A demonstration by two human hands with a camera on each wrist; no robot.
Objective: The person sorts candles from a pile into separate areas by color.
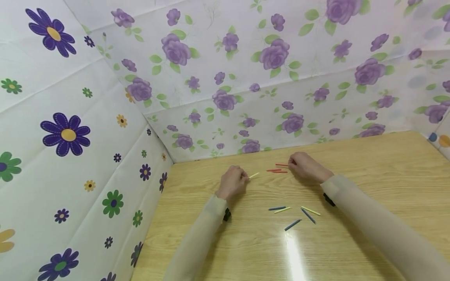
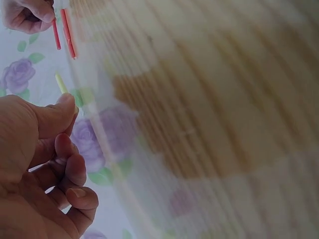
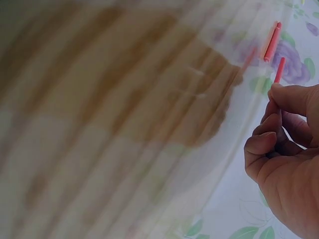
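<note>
My left hand pinches a thin yellow stick between thumb and forefinger, its free end pointing right. In the left wrist view the same yellow stick pokes out past the thumb, and the other fingers are loosely curled. Farther right, my right hand pinches a thin red stick by its right end. The right wrist view shows this red stick rising from the fingertips. Two more red sticks lie close together on the table, just in front of the held red one.
Nearer on the wooden table lie several loose blue and yellow sticks, among them a blue stick and a yellow stick. A flower-printed sheet stands along the back edge, another sheet along the left.
</note>
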